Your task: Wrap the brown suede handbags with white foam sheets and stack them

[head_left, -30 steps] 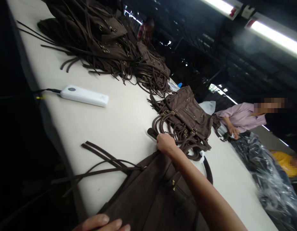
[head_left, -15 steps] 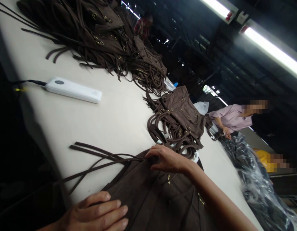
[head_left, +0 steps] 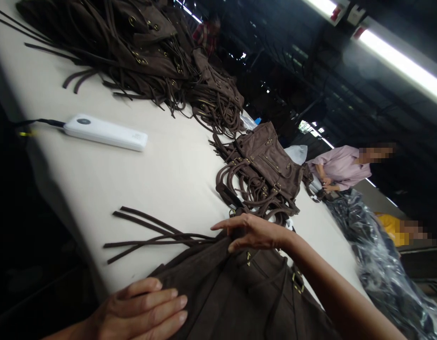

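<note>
A dark brown handbag point(head_left: 211, 288) with brass-coloured buckles and thin straps lies in front of me at the bottom of the view. My left hand point(head_left: 144, 307) rests on its near left side, fingers stretched out flat. At the bag's far edge is my right hand point(head_left: 254, 231), index finger pointing left, with the edge between thumb and fingers. The other fingertips there are hidden behind the bag. From that edge several loose brown strap ends point(head_left: 151, 236) spread left over the table.
A white handheld device point(head_left: 105, 133) with a cord lies on the pale table point(head_left: 169, 174). More brown bags are piled at the back point(head_left: 133, 52) and beyond my right hand point(head_left: 268, 160). Clear plastic wrapping point(head_left: 374, 255) is at right, near a person in a pink shirt point(head_left: 335, 165).
My right hand has shifted slightly right, its index finger now stretched out. The strap ends have drawn in from the table's near edge. My left hand has stayed nearly still.
</note>
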Demonstrator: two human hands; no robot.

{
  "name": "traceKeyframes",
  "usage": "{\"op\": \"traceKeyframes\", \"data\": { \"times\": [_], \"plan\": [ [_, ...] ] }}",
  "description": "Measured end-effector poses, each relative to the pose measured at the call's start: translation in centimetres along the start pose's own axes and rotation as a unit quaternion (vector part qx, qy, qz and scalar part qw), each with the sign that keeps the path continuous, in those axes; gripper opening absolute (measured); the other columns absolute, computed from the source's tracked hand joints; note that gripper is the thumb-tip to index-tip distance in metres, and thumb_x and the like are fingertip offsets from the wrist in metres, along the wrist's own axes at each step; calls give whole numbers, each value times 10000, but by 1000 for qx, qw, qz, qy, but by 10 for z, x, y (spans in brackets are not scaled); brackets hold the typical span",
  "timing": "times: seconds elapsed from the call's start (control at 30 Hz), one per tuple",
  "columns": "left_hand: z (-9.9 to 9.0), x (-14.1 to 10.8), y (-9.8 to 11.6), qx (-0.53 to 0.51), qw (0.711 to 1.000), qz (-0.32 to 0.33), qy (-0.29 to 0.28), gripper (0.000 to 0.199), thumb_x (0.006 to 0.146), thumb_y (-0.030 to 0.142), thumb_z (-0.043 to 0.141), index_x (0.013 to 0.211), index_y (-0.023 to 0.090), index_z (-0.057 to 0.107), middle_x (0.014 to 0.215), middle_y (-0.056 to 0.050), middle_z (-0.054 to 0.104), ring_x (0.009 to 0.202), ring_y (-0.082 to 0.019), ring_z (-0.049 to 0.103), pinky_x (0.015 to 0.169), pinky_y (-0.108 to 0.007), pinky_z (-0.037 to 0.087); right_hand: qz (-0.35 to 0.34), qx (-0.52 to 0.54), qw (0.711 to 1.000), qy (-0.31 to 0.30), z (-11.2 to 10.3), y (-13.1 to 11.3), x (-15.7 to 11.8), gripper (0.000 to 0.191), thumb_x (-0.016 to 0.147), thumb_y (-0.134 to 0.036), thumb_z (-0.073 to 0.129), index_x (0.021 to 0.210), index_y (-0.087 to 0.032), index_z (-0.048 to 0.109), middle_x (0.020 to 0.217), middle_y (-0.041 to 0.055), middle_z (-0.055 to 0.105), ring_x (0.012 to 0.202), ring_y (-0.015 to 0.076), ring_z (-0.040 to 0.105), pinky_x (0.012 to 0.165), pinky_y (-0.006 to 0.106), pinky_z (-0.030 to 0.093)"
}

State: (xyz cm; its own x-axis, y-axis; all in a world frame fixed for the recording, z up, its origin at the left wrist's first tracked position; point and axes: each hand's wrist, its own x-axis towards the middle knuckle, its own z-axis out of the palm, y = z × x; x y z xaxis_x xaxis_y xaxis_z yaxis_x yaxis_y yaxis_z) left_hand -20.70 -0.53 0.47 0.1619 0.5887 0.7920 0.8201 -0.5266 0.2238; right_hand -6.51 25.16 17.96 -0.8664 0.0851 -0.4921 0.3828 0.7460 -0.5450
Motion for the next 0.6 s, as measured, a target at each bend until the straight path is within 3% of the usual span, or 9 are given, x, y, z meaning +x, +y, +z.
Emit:
{"op": "traceKeyframes", "data": {
  "times": [0.07, 0.2, 0.37, 0.5, 0.6],
  "plan": [
    [-1, 1, 0, -10, 1000, -1, 0, 394, 980, 120, 348, 1211, 251, 639, 1106, 32, 735, 1127, -87, 634, 1131, -231, 370, -31, 33, 999, -13, 2, 4, 7, 450, 773, -333, 783, 1204, -240, 692, 1016, 20, 690, 922, 160, 618, 802, 230, 458],
    [-3, 2, 1, -32, 999, -14, -4, 424, 991, 105, 309, 1258, 239, 609, 1115, 15, 732, 1145, -98, 625, 1122, -251, 385, -36, 19, 999, -26, 10, 2, 14, 277, 749, -357, 803, 993, -226, 784, 871, 8, 708, 835, 143, 630, 746, 203, 453],
    [-8, 7, 1, -18, 1000, 11, -17, 418, 991, 80, 305, 1212, 205, 638, 1166, 21, 712, 1208, -97, 581, 1155, -262, 341, -40, -30, 997, -58, 12, -5, 10, 373, 777, -416, 773, 1121, -275, 737, 969, -14, 735, 855, 127, 661, 765, 188, 422],
    [-10, 10, -2, -11, 999, 19, -24, 409, 1004, 107, 298, 1201, 212, 640, 1177, 39, 706, 1214, -88, 574, 1157, -256, 328, -20, -126, 991, -48, 10, -6, 16, 355, 793, -560, 694, 802, -212, 767, 675, -22, 679, 641, 107, 598, 696, 224, 381],
    [-9, 9, -4, -16, 1000, 12, -21, 393, 993, 102, 328, 1208, 221, 634, 1141, 41, 721, 1174, -94, 601, 1148, -255, 331, -49, -245, 968, 14, 15, 2, 33, 475, 773, -624, 659, 614, -176, 663, 600, -6, 629, 670, 130, 585, 785, 277, 343]
  ]
}}
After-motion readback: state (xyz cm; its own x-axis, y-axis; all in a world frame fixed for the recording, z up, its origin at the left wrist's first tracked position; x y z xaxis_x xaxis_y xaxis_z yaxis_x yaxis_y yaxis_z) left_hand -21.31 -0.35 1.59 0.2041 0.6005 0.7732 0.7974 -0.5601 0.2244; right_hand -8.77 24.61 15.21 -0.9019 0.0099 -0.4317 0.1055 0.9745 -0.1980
